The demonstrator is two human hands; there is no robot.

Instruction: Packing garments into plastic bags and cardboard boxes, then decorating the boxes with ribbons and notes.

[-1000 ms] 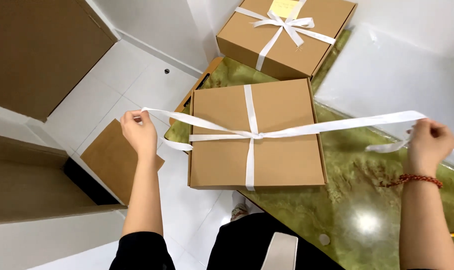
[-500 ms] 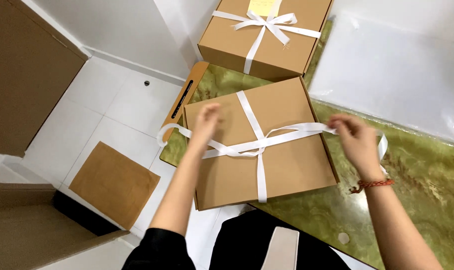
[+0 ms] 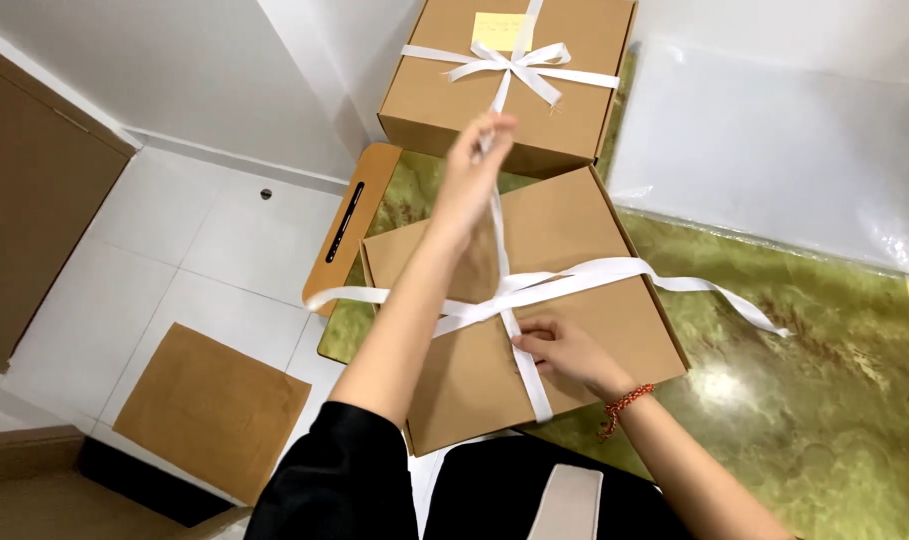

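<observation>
A brown box (image 3: 575, 300) sits on the green bench (image 3: 805, 400), near the edge & right in front of the person. A white ribbon (image 3: 595, 275) goes around the box both ways & crosses in the middle of the lid. The left hand (image 3: 475, 175) is up in the air over the far part of the box, fingers pressed together, pinching 1 end of the ribbon & pulling it up tight. The right hand (image 3: 565, 350) lies on the lid just beside the ribbon crossing, fingers bent & pushing down on the ribbon there; can't tell if it pinches it too. There's a red string bracelet (image 3: 625, 405) on that wrist. 1 loose ribbon end hangs off the left side of the box, & the other lies out on the bench to the right. A 2nd box (image 3: 575, 110) sits behind the 1st, close to it, w/ a white bow (image 3: 515, 65) on top & a yellow note (image 3: 500, 30). A clear plastic sheet (image 3: 775, 160) lies on the bench to the right of that box. A flat brown card (image 3: 210, 405) lies on the white floor (image 3: 205, 250) down on the left.
</observation>
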